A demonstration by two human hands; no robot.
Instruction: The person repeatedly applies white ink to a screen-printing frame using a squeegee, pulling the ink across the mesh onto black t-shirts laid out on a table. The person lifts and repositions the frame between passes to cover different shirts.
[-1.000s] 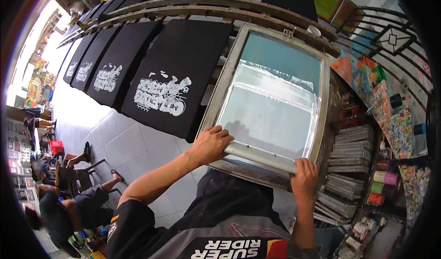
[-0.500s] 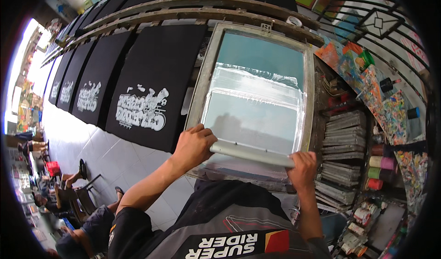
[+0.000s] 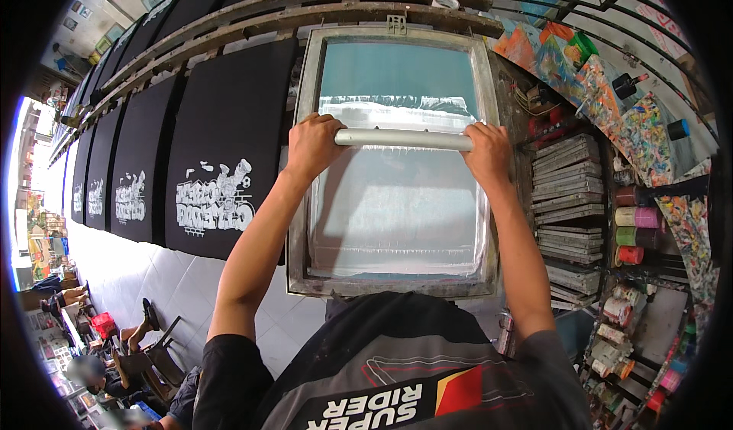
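Note:
A screen-printing frame (image 3: 300, 201) lies in front of me, its mesh teal at the far end and smeared with white ink (image 3: 397, 115) lower down. Across the mesh runs a long squeegee (image 3: 405, 138) with a pale grey handle. My left hand (image 3: 311, 146) is closed round its left end, and my right hand (image 3: 489, 151) grips the right end. The blade is hidden below the handle, at the near side of the thick ink band. To the left, a black shirt panel (image 3: 229, 109) carries a white print near its lower end.
More printed black panels (image 3: 141, 148) line up further left, along wooden rails (image 3: 267, 22). Stacked frames (image 3: 566, 193) stand at the right, beside ink jars (image 3: 637, 216) and a paint-spattered surface (image 3: 653, 144). At the lower left people sit near a chair (image 3: 156, 365) on the tiled floor.
Both hands have pushed the squeegee away from me, from the near end of the frame up to the white ink band. The view has shifted slightly.

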